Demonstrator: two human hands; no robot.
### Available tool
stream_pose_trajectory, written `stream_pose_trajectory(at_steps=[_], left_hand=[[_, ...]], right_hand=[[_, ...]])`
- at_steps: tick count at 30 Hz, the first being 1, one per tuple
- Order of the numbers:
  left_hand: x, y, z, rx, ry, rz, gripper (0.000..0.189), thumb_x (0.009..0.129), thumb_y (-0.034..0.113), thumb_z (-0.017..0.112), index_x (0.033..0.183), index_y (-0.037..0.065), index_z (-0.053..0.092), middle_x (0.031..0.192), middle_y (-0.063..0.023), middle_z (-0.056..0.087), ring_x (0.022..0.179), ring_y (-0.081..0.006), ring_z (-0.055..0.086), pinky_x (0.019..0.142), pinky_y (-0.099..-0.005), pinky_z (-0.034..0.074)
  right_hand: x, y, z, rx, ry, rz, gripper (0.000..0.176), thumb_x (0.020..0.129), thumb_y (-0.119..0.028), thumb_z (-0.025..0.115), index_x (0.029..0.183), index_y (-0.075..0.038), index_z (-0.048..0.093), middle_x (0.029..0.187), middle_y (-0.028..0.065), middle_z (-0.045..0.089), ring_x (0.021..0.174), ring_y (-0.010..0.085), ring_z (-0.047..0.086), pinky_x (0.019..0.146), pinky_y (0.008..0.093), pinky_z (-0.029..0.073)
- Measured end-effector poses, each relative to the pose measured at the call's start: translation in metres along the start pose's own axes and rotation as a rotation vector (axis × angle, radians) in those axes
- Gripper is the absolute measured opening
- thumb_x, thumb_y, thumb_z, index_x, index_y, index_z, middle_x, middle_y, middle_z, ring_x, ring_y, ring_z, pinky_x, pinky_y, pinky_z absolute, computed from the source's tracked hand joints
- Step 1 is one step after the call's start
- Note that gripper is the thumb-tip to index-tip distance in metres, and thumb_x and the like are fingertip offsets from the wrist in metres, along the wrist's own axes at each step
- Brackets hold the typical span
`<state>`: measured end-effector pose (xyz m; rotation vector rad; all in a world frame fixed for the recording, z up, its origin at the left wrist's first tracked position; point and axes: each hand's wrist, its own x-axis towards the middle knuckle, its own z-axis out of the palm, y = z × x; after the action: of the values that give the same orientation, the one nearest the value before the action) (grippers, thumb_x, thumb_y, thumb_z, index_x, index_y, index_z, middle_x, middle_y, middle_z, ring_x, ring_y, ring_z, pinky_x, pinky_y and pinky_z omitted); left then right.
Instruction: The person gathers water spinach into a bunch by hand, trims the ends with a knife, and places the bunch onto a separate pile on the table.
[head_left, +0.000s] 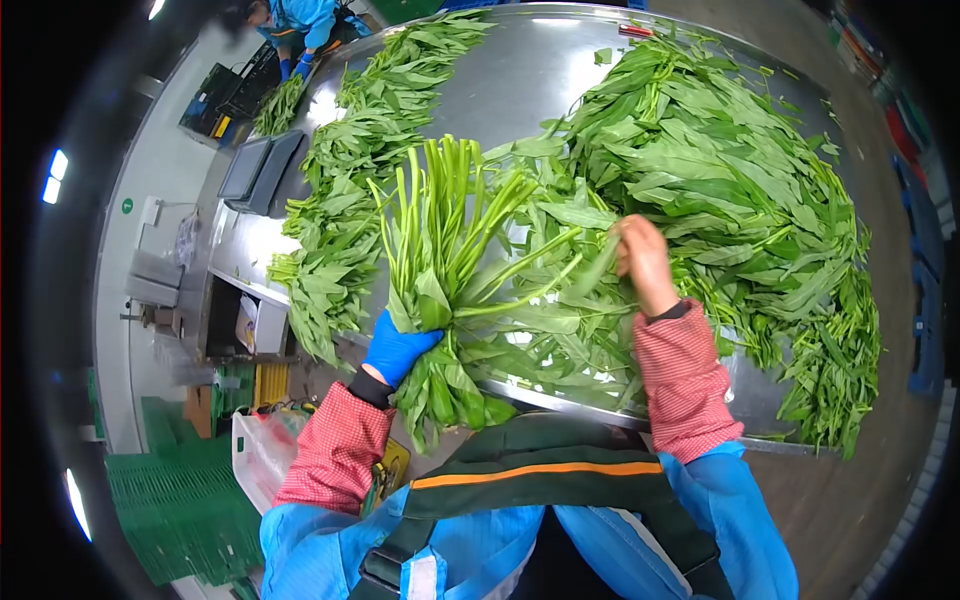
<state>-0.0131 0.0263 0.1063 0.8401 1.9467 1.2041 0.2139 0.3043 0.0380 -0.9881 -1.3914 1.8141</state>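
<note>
The left hand point(398, 348), in a smooth blue glove, was at the lower middle of the frame. Its grip was closed around a bunch of greens point(440, 230), holding it at the narrow waist. The long, round, pale green stems of the bunch fanned upward, and soft dark leaves hung down below the glove, over the near edge of the tabletop point(520, 80).

The right hand point(645, 262) was bare and was to the right of the centre. Its fingertips were pressed together on a long leaf point(597, 270), narrow and pointed, which lay at the left edge of a big heap of greens point(730, 170). This heap was loose and tangled and covered the right part of the tabletop.

The tabletop was shiny metal with a curved look and showed bright reflections. A thinner row of greens point(350, 180) lay along its left side. Both wrists wore red checked sleeves point(335, 450) over light blue clothing.

In the upper left of the frame, a co-worker point(300, 20) in blue stood beside flat black trays point(258, 170). Green plastic crates point(170, 500) with a ribbed surface were on the floor in the lower left.
</note>
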Motion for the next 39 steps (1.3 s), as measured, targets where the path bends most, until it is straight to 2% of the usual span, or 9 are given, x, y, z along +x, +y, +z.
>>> stream_pose_trajectory(at_steps=[1,5,8,11,18,19,22,23,39], left_hand=[[-0.001,0.0,-0.002,-0.006,-0.006,-0.013,0.048,0.069,0.002,0.076,0.114,0.001,0.057,0.102,-0.007,0.066,0.091,-0.017,0.062,0.082,-0.0316,0.05],[0.0,0.002,-0.004,0.138,-0.084,-0.026,0.051,0.069,0.004,0.077,0.116,0.001,0.056,0.104,-0.0076,0.066,0.094,-0.0174,0.062,0.085,-0.0317,0.049],[0.004,0.005,0.0,0.126,-0.125,-0.019,0.056,0.069,0.005,0.078,0.119,0.001,0.054,0.107,-0.0076,0.065,0.096,-0.0172,0.061,0.087,-0.0313,0.048],[0.006,0.007,0.002,0.092,-0.144,-0.008,0.062,0.068,0.004,0.079,0.123,0.002,0.05,0.109,-0.0073,0.063,0.098,-0.017,0.06,0.088,-0.0313,0.048],[0.001,0.0,-0.008,-0.029,-0.173,-0.156,0.057,0.069,0.002,0.077,0.121,0.002,0.052,0.107,-0.0051,0.063,0.096,-0.015,0.06,0.086,-0.0305,0.048],[0.001,-0.002,-0.011,-0.026,-0.188,-0.197,0.059,0.069,0.002,0.076,0.123,0.003,0.051,0.109,-0.0052,0.062,0.097,-0.0151,0.059,0.087,-0.0307,0.048],[0.002,0.0,-0.011,-0.032,-0.213,-0.241,0.06,0.07,0.002,0.076,0.124,0.003,0.05,0.11,-0.0051,0.062,0.098,-0.0151,0.058,0.088,-0.0308,0.048],[0.002,0.001,-0.012,-0.036,-0.214,-0.244,0.059,0.07,0.003,0.076,0.123,0.003,0.05,0.109,-0.005,0.062,0.098,-0.0151,0.058,0.087,-0.0308,0.048],[-0.001,-0.006,-0.018,-0.038,-0.248,-0.262,0.056,0.072,0.004,0.076,0.122,0.002,0.052,0.108,-0.0045,0.062,0.096,-0.0139,0.058,0.087,-0.0305,0.048]], right_hand=[[0.007,-0.003,-0.007,-0.243,0.04,-0.17,0.017,0.09,-0.018,0.052,0.089,-0.004,0.06,0.07,0.0044,0.054,0.07,0.0176,0.055,0.066,0.033,0.045],[-0.007,-0.043,0.015,-0.978,-0.139,-0.895,0.022,0.079,-0.026,0.066,0.085,-0.006,0.062,0.084,0.0089,0.061,0.082,0.027,0.056,0.074,0.0402,0.044],[-0.009,-0.038,0.038,-1.064,-0.577,-0.803,0.025,0.079,-0.028,0.066,0.087,-0.005,0.065,0.085,0.0107,0.064,0.084,0.0273,0.061,0.073,0.0411,0.047],[-0.005,-0.013,0.046,-0.734,-0.582,-0.778,0.024,0.082,-0.027,0.064,0.088,-0.004,0.066,0.081,0.012,0.066,0.077,0.0261,0.064,0.067,0.0385,0.049],[-0.012,-0.032,0.034,-0.473,-0.616,-0.251,0.024,0.083,-0.021,0.065,0.097,-0.001,0.064,0.07,0.0048,0.055,0.065,0.013,0.054,0.063,0.0276,0.045],[-0.016,-0.047,0.037,-0.797,-0.598,-0.365,0.03,0.081,-0.035,0.067,0.091,-0.007,0.067,0.074,0.0107,0.063,0.074,0.0259,0.063,0.067,0.0376,0.049],[-0.018,-0.018,0.038,-1.026,-0.626,-0.626,0.036,0.078,-0.041,0.068,0.091,-0.008,0.068,0.075,0.0112,0.062,0.079,0.0289,0.062,0.072,0.0411,0.049],[-0.018,-0.015,0.039,-1.057,-0.687,-0.446,0.036,0.076,-0.042,0.069,0.089,-0.008,0.068,0.078,0.0114,0.061,0.082,0.0311,0.061,0.074,0.043,0.049],[-0.026,-0.013,0.032,-0.716,-0.616,-0.502,0.022,0.085,-0.028,0.061,0.09,-0.007,0.069,0.081,0.0132,0.066,0.078,0.0317,0.062,0.07,0.0409,0.049]])
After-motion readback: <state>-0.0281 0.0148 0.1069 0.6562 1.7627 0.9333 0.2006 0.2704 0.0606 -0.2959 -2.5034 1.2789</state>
